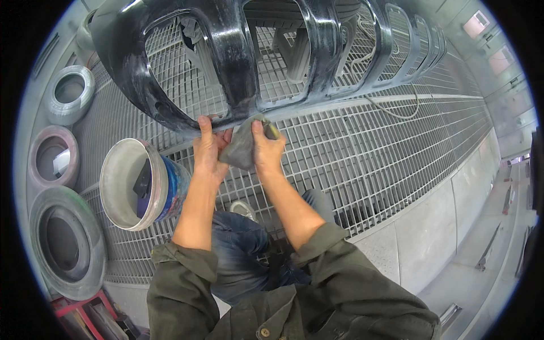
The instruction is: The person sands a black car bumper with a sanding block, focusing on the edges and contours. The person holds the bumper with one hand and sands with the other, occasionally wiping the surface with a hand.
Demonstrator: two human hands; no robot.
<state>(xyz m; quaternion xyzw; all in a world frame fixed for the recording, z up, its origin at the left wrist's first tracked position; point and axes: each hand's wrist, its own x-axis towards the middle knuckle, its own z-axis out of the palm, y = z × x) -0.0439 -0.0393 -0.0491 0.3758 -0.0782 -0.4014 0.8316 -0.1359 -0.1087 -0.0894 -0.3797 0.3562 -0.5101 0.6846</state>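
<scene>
A large black slotted panel (229, 56), like a vehicle grille, stretches across the top, with whitish sanded patches along its lower edge. My left hand (208, 148) grips that edge, its thumb on the near face and the other fingers partly hidden underneath. In my right hand (268, 150) is a grey sanding pad (240, 148), limp and folded, with a little yellow showing beside the fingers. The pad touches the panel's lower edge, just right of my left hand. My right thumb presses on top of it, and its far side is hidden.
A white-rimmed bucket (107, 195) with dark items inside stands left of my forearm. Several tyres (93, 255) line the left wall. Metal floor grating (362, 161) lies below, and a pale hose (402, 117) loops across it. A red frame (85, 317) sits lower left.
</scene>
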